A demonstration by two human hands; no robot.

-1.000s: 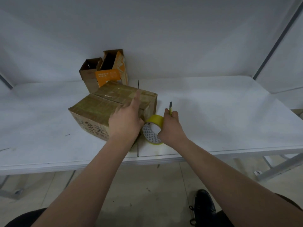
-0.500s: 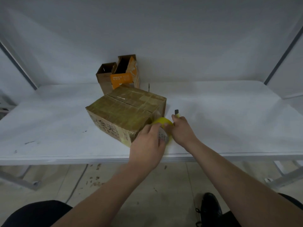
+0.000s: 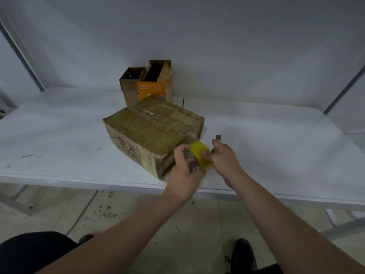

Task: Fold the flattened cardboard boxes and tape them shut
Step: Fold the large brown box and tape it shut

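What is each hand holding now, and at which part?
The left hand grips the yellow tape roll at its near rim, fingers curled into the core. The right hand holds a small cutter by its handle, thumb on the roll's outer band.

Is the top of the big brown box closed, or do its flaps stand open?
Closed: both top flaps of the big brown box lie flat and meet at a seam, with glossy tape over them.

Our left hand point(image 3: 184, 175) off the top of the box point(image 3: 152, 131), now down at its near corner, gripping the yellow tape roll point(image 3: 199, 150)
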